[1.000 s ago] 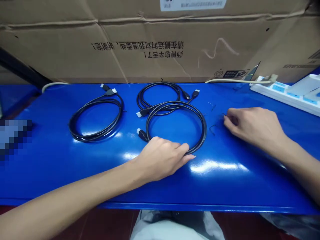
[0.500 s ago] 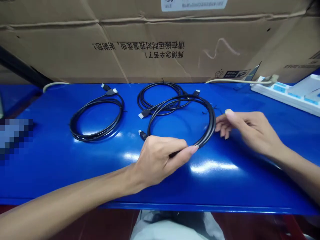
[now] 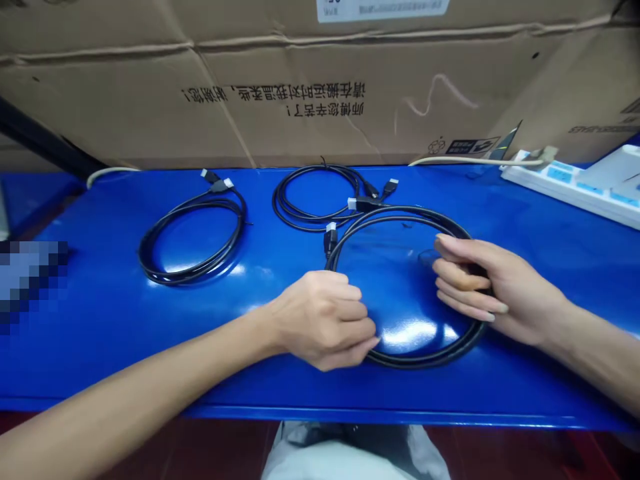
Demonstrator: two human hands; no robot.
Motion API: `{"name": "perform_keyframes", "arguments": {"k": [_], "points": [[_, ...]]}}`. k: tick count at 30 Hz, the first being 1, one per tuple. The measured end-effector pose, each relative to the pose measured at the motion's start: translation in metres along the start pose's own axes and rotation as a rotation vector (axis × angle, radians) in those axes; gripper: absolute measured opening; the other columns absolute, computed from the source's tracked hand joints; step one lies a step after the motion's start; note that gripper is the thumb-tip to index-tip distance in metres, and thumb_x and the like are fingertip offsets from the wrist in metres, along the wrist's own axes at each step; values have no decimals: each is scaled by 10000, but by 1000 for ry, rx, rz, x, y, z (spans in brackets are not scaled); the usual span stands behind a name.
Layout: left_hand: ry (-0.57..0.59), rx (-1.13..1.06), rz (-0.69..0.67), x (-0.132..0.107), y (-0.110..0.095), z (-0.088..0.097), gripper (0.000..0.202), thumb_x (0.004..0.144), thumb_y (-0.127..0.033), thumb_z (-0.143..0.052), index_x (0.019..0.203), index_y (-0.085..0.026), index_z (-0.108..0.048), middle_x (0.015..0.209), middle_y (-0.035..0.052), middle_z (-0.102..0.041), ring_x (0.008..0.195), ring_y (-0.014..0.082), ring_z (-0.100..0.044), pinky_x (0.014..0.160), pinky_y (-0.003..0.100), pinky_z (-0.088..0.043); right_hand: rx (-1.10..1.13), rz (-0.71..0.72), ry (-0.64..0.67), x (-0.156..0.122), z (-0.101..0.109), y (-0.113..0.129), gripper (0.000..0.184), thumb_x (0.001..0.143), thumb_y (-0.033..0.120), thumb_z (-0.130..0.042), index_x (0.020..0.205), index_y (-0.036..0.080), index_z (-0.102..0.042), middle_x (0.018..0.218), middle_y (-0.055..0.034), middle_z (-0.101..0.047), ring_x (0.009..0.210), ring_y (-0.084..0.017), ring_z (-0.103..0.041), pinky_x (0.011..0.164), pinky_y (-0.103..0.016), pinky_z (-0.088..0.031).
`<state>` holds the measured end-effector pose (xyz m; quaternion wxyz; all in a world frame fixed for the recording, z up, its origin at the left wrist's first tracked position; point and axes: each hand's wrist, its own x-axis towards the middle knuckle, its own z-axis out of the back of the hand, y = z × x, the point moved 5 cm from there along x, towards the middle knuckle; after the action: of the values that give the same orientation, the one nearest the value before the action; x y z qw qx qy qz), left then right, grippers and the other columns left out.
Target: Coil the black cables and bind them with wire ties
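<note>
My left hand [image 3: 323,320] and my right hand [image 3: 480,280] both grip a coiled black cable [image 3: 425,361], the left at its near left side and the right at its right side. Two of its plugs, likely HDMI, stick up inside the arc: one with a silver tip [image 3: 330,239], one lying further right [image 3: 363,204]. A second black cable coil [image 3: 275,201] lies at the back, just beyond the held coil, and its plug [image 3: 389,189] points to the right. A third black coil [image 3: 190,277] rests further left, with its plugs [image 3: 217,180] at the back.
The cables lie on a glossy blue table [image 3: 125,360]. A large printed cardboard box [image 3: 300,87] stands along the back edge. At the back right sits a white power strip [image 3: 565,180] with a cream cord [image 3: 473,161]. A pixelated patch covers the left side.
The held coil has moved toward my right and nearer me, now lying clear of the back coil. My right hand has closed on it, and its plugs have swung to the top of the loop.
</note>
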<state>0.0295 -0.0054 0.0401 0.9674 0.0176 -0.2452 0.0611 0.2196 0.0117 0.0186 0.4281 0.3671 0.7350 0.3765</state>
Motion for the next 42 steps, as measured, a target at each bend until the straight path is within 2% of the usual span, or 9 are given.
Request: {"name": "perform_keyframes", "arguments": {"k": [6,11,13,16,22,26,30,38,42], "points": [[-200,104,147,-4,16,7,42,841,-199,-659,817,-182,-629,646,-22,-608,705,125,-556,641,272,-423,-6,147,-50,-5,-3,1,481,963,429,-479,567,217,-306,451,69,-266,313,-68,-253,372,-267,-249],[-484,139,711,-13,44,23,566,759,-243,-748,1291,-263,-554,1147,85,-575,1074,222,-525,866,376,-486,-13,220,-27,-6,-3,0,468,958,431,-482,575,221,-315,444,68,-278,308,-78,-253,358,-269,-247],[-528,-196,939,-21,60,16,749,741,-319,-763,1407,-250,-428,1279,115,-507,1030,203,-567,812,351,-531,-4,228,-12,-4,-4,-2,456,956,427,-487,581,220,-329,457,71,-290,303,-78,-267,351,-265,-275],[-402,-935,1114,-22,72,-12,469,868,-376,-637,1272,-171,-518,992,69,-629,657,108,-612,549,241,-513,-35,202,4,-1,-5,-6,452,947,433,-506,578,212,-369,479,61,-354,317,-90,-377,376,-268,-382],[-420,-1350,1125,-20,70,-18,366,852,-307,-680,1157,-208,-503,752,-46,-580,371,-17,-337,345,135,-169,-292,343,-141,-1,-1,1,249,907,387,-607,1105,272,-508,781,42,-630,369,-110,-548,396,-266,-501],[-302,-1446,1139,-18,65,-17,339,950,-519,-466,1073,-205,-500,625,-41,-556,327,11,-313,324,144,-104,-250,334,-124,-3,-1,0,236,944,452,-520,1095,274,-486,756,43,-620,366,-123,-566,361,-249,-464],[-279,-1475,1201,-19,65,-20,314,966,-514,-434,972,-203,-478,561,-62,-518,294,11,-282,304,130,-114,-237,323,-125,-4,0,1,200,954,433,-519,907,247,-461,703,48,-598,428,-110,-577,417,-224,-447],[-349,-1624,1129,-16,71,-18,194,923,-350,-574,915,-180,-479,656,-39,-610,304,19,-407,297,116,-252,-551,554,-206,-7,3,11,189,963,305,-544,1148,274,-533,734,39,-618,468,-112,-597,499,-269,-491],[-187,-1734,1025,-13,65,-15,228,916,-350,-569,819,-161,-487,602,32,-666,357,88,-523,341,148,-374,-759,606,-231,-13,1,7,215,938,292,-589,1148,284,-538,680,59,-605,468,-100,-579,483,-243,-478]]}}
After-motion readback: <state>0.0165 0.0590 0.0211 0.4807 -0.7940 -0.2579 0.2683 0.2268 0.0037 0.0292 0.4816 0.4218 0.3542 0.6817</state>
